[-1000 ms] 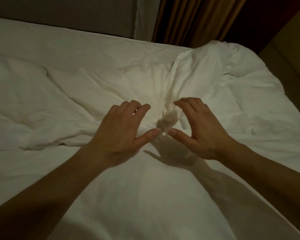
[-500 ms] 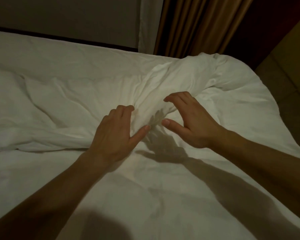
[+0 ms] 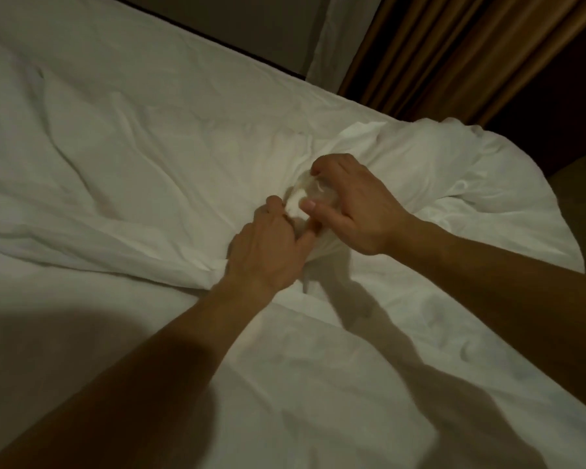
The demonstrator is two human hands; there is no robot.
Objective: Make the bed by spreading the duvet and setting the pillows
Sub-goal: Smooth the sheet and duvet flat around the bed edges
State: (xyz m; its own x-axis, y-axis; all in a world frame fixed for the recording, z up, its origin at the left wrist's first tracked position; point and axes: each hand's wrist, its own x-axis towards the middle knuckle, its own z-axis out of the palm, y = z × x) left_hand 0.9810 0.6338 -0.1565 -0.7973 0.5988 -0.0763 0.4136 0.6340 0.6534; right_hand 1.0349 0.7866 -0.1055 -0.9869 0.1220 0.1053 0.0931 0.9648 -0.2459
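A crumpled white duvet (image 3: 156, 170) lies bunched across the far half of the bed, over a white sheet (image 3: 318, 384) that covers the near half. Side by side at the middle of the duvet's near edge, my left hand (image 3: 268, 252) and my right hand (image 3: 352, 204) both grip one raised fold of the fabric. Their fingers are curled round the bunched cloth between them. No pillow is in view.
Brown curtains (image 3: 454, 52) hang beyond the bed's far right corner, next to a strip of white curtain (image 3: 332, 38). A grey wall panel (image 3: 251, 22) runs along the far side. Dark floor (image 3: 582, 184) shows to the right of the bed.
Both hands were open above the duvet a second ago. They came down and together and have now closed on a fold of it. The view has tilted and moved closer.
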